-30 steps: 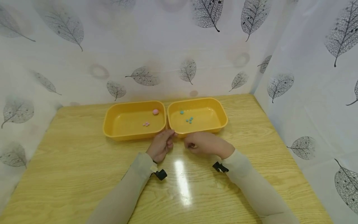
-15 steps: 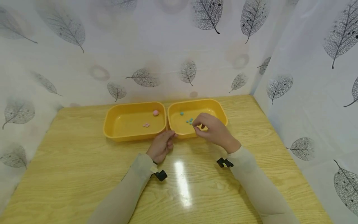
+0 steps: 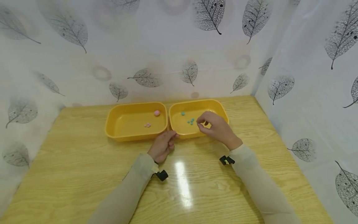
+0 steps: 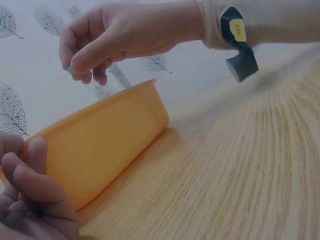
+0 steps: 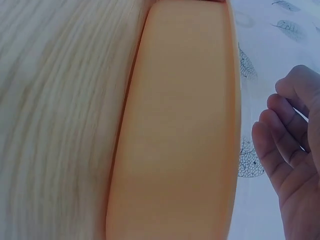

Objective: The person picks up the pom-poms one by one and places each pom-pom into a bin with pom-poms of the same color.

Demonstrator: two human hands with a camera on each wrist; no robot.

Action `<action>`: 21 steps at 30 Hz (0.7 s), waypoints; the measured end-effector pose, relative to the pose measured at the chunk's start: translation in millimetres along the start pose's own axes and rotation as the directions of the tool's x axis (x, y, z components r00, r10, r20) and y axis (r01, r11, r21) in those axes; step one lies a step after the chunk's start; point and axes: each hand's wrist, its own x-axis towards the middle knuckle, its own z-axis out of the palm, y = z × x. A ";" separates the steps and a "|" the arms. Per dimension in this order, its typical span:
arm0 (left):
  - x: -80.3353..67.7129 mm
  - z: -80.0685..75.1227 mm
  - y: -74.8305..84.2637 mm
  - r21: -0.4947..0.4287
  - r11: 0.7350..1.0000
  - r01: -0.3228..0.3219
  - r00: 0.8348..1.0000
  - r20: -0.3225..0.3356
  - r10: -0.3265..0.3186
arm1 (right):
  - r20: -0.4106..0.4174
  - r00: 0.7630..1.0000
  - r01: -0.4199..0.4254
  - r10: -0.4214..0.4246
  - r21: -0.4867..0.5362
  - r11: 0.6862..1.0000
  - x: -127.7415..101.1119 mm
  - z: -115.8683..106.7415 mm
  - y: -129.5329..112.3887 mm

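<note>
Right grip [image 3: 208,124] pinched, left grip [image 3: 163,144] curled.

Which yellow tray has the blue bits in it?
The right tray, under the right hand, holds the blue bits; the left tray holds pink ones.

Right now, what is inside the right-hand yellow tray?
The right-hand yellow tray holds a small cluster of teal beads and one apart. The right hand hovers above, pinching a teal bit, and covers part of the tray floor.
</note>
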 end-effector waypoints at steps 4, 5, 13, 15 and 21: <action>0.5 -1.0 1.3 0.006 1.000 0.000 1.000 0.005 0.000 | 0.008 1.000 -0.006 0.006 -0.001 1.000 1.5 -3.4 3.8; 0.7 -1.2 1.7 0.007 1.000 0.002 1.000 0.003 -0.002 | 0.008 1.000 -0.005 0.005 -0.002 1.000 2.0 -4.1 4.1; 0.8 -0.8 3.5 0.010 1.000 0.000 1.000 -0.001 0.000 | 0.033 0.999 -0.020 0.022 -0.040 0.999 4.8 -6.7 7.9; 0.3 -0.7 4.2 0.006 1.000 0.001 1.000 -0.001 -0.001 | 0.052 0.998 -0.019 0.023 -0.072 0.997 5.1 -8.0 9.1; 0.4 -0.8 5.1 0.012 1.000 0.001 1.000 0.007 -0.002 | 0.171 0.979 -0.077 0.110 -0.192 0.978 11.7 -14.1 15.7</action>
